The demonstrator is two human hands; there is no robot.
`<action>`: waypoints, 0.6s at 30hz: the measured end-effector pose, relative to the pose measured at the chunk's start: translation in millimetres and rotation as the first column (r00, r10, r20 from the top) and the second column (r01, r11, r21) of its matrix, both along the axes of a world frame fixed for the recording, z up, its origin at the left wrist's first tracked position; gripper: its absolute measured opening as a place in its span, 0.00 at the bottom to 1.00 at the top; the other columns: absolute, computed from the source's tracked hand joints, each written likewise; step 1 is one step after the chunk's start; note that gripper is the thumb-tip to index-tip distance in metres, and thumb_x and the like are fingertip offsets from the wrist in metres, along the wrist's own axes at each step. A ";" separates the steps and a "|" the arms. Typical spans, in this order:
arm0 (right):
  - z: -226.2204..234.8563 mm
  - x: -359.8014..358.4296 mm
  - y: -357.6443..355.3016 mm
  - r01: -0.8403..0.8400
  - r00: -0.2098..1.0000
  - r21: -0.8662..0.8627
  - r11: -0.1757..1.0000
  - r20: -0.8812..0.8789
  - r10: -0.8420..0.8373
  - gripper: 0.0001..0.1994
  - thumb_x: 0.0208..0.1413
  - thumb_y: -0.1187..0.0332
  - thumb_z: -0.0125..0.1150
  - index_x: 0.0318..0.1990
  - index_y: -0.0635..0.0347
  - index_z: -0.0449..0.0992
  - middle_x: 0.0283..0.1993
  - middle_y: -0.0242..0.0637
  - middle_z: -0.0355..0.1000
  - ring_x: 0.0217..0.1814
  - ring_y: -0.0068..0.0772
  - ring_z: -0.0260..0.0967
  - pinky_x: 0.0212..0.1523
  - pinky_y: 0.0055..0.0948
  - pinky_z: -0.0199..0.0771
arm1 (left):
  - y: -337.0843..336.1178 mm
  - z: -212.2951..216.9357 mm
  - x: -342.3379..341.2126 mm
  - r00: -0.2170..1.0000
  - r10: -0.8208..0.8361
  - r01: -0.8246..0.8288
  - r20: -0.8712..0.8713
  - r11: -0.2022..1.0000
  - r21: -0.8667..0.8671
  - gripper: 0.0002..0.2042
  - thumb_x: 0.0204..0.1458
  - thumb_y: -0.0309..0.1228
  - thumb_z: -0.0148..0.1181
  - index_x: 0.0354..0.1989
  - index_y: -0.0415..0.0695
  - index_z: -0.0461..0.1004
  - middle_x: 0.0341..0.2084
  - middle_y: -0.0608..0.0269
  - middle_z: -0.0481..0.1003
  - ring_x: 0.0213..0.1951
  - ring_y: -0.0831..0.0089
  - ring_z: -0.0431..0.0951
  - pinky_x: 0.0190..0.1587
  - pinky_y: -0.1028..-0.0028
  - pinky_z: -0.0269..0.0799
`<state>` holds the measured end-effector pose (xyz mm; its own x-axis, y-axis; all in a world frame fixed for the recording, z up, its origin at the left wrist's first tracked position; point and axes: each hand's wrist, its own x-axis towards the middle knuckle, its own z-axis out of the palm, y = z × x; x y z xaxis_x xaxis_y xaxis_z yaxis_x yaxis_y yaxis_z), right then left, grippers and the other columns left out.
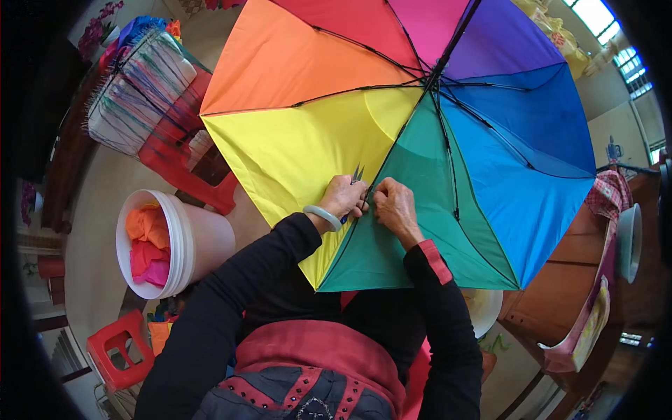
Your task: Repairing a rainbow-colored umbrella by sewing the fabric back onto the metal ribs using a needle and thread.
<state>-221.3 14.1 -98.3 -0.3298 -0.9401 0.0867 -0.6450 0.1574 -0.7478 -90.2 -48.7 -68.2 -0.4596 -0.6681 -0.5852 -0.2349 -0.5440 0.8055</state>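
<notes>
Near the body, the left hand [343, 198] grips small metal scissors [357, 174], blades up. Just right, the right hand [394, 205] pinches the open rainbow fabric umbrella [294, 147] at its black rib [392, 150], probably steadying the seam

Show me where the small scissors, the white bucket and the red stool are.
small scissors [358, 173], head view, on the blade tips above the left hand.
white bucket [210, 241], head view, on its outer wall.
red stool [119, 357], head view, on its seat.

A: Floor [98, 231]: pale, smooth. Red plastic stool [115, 350] lower left, second red stool [185, 150] upper left.
B: Wooden table [560, 280] at right. Bright windows [595, 14] upper right; daylight.
</notes>
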 end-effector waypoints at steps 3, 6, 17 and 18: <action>36.9 -30.2 17.5 0.012 0.997 -0.028 1.000 0.080 -0.010 0.07 0.51 0.71 0.49 0.29 0.64 0.70 0.22 0.35 0.67 0.17 0.26 0.66 0.15 0.24 0.67 | 0.4 -2.5 1.8 1.000 0.016 -0.016 -0.007 1.000 0.001 0.10 0.50 0.32 0.48 0.22 0.38 0.64 0.15 0.64 0.67 0.17 0.75 0.71 0.15 0.80 0.66; 133.3 -71.6 46.2 0.313 0.768 -0.002 0.950 0.589 -0.252 0.08 0.54 0.66 0.49 0.32 0.62 0.69 0.27 0.33 0.66 0.20 0.23 0.66 0.17 0.20 0.65 | -4.3 -12.4 8.2 0.998 0.058 -0.058 -0.038 0.998 0.012 0.11 0.50 0.33 0.48 0.22 0.38 0.65 0.15 0.63 0.67 0.16 0.75 0.71 0.14 0.80 0.66; 307.8 -311.8 360.3 0.455 0.821 -0.579 0.677 0.567 -0.066 0.03 0.56 0.75 0.43 0.30 0.58 0.61 0.22 0.26 0.47 0.21 0.18 0.48 0.23 0.19 0.53 | -1.0 14.5 -7.2 0.952 -0.122 0.178 0.282 0.967 -0.181 0.13 0.48 0.35 0.53 0.23 0.36 0.66 0.12 0.63 0.69 0.13 0.77 0.68 0.13 0.80 0.64; 302.5 -307.1 359.2 0.503 0.830 -0.564 0.655 0.527 -0.183 0.02 0.56 0.75 0.43 0.32 0.58 0.61 0.23 0.27 0.49 0.22 0.19 0.50 0.24 0.19 0.55 | -1.7 11.7 -6.9 0.951 -0.119 0.177 0.285 0.967 -0.186 0.13 0.48 0.35 0.53 0.23 0.36 0.66 0.12 0.63 0.69 0.13 0.77 0.68 0.13 0.80 0.64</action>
